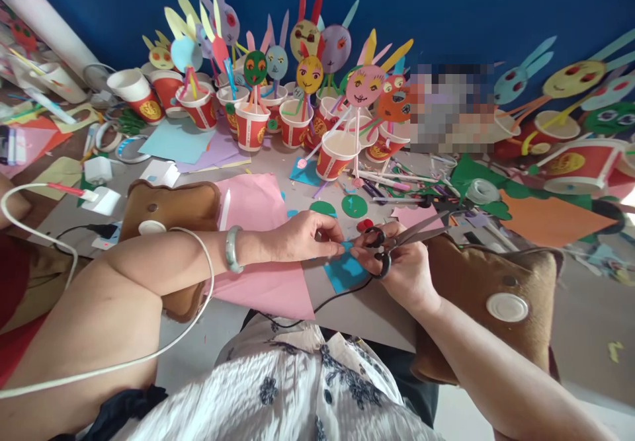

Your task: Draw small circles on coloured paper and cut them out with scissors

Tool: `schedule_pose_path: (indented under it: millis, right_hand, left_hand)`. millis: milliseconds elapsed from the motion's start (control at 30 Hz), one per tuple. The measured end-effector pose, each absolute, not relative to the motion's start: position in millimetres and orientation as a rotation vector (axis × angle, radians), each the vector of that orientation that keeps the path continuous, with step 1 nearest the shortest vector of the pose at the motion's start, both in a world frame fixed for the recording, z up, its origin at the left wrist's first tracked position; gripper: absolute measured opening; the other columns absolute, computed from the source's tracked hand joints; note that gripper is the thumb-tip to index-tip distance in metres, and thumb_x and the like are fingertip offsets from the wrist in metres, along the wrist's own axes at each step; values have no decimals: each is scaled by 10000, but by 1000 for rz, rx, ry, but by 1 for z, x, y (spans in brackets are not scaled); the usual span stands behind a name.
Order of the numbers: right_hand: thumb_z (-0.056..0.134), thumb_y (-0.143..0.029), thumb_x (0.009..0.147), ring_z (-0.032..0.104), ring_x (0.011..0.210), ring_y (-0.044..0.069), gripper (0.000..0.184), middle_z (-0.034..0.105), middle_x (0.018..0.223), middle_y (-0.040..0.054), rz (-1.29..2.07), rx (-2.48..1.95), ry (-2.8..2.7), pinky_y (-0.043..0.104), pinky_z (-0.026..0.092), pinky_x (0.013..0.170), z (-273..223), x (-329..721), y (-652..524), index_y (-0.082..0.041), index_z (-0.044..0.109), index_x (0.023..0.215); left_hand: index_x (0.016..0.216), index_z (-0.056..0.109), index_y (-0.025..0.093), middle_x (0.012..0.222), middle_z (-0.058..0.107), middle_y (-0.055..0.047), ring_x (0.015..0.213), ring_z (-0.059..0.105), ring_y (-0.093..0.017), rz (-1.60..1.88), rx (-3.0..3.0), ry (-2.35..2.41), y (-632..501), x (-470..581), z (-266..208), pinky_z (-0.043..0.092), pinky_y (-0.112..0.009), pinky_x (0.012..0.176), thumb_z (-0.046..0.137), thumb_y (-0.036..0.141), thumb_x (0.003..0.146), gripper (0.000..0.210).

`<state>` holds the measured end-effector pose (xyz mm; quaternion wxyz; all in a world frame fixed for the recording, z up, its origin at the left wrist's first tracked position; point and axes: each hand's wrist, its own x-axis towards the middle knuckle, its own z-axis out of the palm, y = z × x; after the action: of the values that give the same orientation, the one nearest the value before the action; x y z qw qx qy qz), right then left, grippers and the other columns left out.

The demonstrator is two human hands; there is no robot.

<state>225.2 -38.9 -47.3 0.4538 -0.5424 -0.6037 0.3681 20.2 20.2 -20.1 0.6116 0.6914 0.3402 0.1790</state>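
A piece of blue paper (pixel 344 273) is in front of me at the table's near side. My left hand (pixel 310 236), with a bracelet on its wrist, pinches the paper's upper edge between thumb and fingertips. From the other side, my right hand (pixel 404 262) has its fingertips at the same edge. Hooked on that hand is a pair of black-handled scissors (pixel 415 231), its blades pointing away to the right. Just beyond the hands lie green paper circles (pixel 354 206) and small red pieces (pixel 366 225). Pink paper (pixel 258 289) is under my left forearm.
Paper cups (pixel 253 127) with paper rabbit-like faces on sticks line the back by the blue wall. Brown cushion-like pouches (pixel 489 295) lie at both sides. A white cable (pixel 211 276) crosses my left arm. Pens (pixel 391 183), tape (pixel 481 191) and orange paper (pixel 550 216) lie right.
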Motion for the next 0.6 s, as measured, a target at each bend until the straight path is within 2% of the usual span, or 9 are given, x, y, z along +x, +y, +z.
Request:
schedule_pose_path:
  millis: [233,433,600]
  right_hand:
    - [851,-336,658,650,677,190,328,704,751,16,994,-1325,-1540,317,533,666,-46,225,-39,-225,569,786]
    - [832,-366,691,650,669,192,302,691,741,15,931,-1350,-1555,324,531,677,-43,226,-40,-221,583,783]
    - [754,-522,770,671,716,213,361,711,794,54,1010,-1304,-1542,334,532,686,-39,227,-41,-218,591,876]
  left_hand:
    - [752,642,119,700,659,-4,619,553,-84,430,1651,791,21,21,-18,441,-193,597,696,166,754,71]
    - [772,649,120,733,659,-16,671,560,-102,403,1633,785,20,19,-17,437,-212,631,671,196,779,79]
    - [770,612,132,704,607,10,657,538,-88,612,1374,772,23,19,-12,424,-223,624,718,245,770,155]
